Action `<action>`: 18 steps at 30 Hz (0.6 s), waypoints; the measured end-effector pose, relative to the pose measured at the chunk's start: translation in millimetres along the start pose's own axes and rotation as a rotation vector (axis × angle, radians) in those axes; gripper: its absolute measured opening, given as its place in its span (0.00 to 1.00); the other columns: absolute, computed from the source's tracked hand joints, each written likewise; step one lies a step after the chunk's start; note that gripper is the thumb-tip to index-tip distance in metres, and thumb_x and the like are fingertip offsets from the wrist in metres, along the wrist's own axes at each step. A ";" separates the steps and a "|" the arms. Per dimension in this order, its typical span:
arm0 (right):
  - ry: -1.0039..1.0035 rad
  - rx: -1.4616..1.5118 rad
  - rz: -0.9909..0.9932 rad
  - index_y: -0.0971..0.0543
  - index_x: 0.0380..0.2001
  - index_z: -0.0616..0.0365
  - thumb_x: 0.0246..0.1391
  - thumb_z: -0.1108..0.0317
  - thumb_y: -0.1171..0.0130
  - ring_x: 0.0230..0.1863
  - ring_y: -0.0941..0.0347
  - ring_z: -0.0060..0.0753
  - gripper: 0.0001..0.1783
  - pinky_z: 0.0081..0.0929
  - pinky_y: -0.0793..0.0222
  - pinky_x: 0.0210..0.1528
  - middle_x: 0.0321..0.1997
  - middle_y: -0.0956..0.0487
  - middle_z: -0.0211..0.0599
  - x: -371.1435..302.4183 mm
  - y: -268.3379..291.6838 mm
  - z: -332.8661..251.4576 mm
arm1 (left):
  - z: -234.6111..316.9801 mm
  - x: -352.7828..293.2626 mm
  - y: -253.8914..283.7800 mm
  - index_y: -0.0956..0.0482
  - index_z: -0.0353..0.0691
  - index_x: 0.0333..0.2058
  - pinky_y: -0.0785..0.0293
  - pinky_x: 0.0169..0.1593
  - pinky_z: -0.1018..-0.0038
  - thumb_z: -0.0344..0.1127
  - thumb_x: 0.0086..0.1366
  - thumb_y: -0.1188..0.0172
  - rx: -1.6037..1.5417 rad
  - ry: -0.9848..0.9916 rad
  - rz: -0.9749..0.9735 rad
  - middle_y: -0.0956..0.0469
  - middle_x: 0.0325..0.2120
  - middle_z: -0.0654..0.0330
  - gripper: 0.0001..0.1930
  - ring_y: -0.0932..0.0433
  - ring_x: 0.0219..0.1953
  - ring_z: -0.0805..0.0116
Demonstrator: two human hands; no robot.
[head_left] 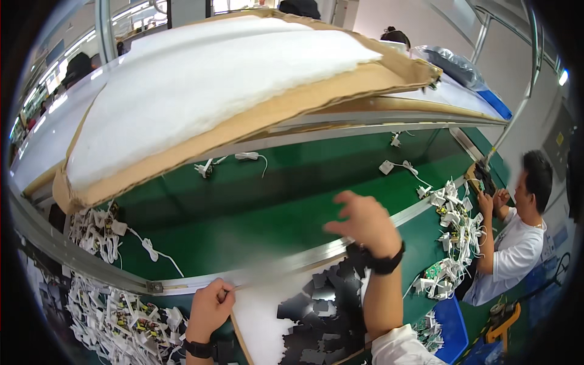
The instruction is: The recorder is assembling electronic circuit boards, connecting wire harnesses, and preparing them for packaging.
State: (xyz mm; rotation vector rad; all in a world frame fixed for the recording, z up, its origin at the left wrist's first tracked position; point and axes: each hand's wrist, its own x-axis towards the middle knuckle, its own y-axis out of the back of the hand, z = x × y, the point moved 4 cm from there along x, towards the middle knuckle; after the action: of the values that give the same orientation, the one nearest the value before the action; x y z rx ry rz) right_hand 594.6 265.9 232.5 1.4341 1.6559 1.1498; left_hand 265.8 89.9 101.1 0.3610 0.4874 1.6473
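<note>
Black flat pieces [322,310] lie just to the right of the left hand [210,309] and on the near side of the right hand [370,230], spread over one another on a white sheet [258,325] with a brown edge. Neither hand covers them; the right forearm runs along their right side, and its black wristband [387,261] stands close to their far right corner. The left hand is at the sheet's far left corner, its fingers curled in and the thumb drawn against them; whether they pinch anything, I cannot tell. The right hand is spread, thumb and fingers well apart with nothing between them, raised in front of the green belt [243,210]. Between the two hands runs a metal rail [328,250], partly hidden by a pale blur too hazy to make out.

Left of the left hand sits a heap of white plug adapters [121,316] with tangled cables. To the right of the right hand lies a second pile of adapters [453,228], and past it a co-worker [517,243] holds a dark and yellow object [480,177]. Beyond both hands, higher up, rests a wide cardboard box [182,158] with a white lining.
</note>
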 end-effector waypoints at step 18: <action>0.144 0.133 0.346 0.19 0.43 0.61 0.47 0.85 0.45 0.37 0.20 0.33 0.19 0.27 0.26 0.40 0.35 0.18 0.37 4.9 53.5 37.6 | 30.7 6.4 -1.2 0.21 0.35 0.36 0.38 0.24 0.74 0.27 0.63 0.36 0.080 -0.131 0.035 0.29 0.14 0.61 0.04 0.32 0.17 0.77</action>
State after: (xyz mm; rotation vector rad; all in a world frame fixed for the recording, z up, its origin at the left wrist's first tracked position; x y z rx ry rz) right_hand 649.0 278.9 266.7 1.8122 1.6476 1.3805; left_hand 281.4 99.6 126.6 0.5361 0.4516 1.6289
